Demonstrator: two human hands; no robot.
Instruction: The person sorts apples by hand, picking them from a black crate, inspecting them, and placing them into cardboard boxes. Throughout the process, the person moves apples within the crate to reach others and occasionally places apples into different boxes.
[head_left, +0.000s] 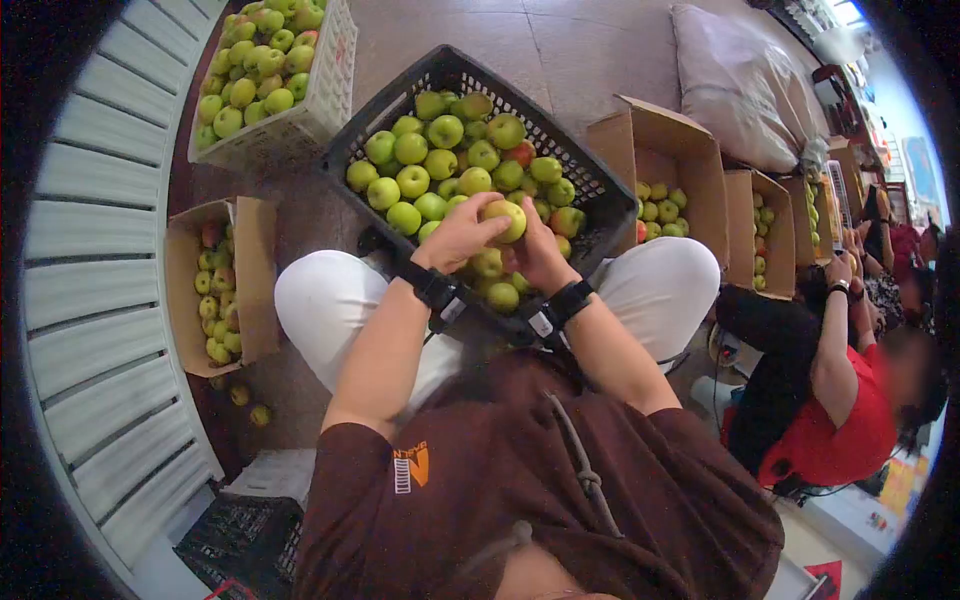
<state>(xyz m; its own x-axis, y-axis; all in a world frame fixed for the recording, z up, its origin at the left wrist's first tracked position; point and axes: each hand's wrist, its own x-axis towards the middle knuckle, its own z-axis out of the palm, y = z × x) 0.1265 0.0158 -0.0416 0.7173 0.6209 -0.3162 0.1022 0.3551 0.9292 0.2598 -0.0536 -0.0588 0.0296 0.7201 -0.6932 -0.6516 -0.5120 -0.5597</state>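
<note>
A yellow-green apple [505, 221] is between my two hands, over the near part of a black plastic crate [595, 218]. From the left, my left hand [463, 232] has its thumb and fingers closed on the apple. My right hand [541, 254] curls against the apple's right side, its fingertips partly hidden behind the fruit. Below and beyond the hands, the crate holds many loose green apples [412, 181], a few of them blushed red. Each wrist wears a black strap.
A white crate [335, 85] heaped with apples stands back left. Cardboard boxes of apples are at left [258, 280] and right [690, 150]. A stuffed sack [735, 90] lies back right. Loose apples [260, 415] lie on the floor. A person in red [845, 410] sits at right.
</note>
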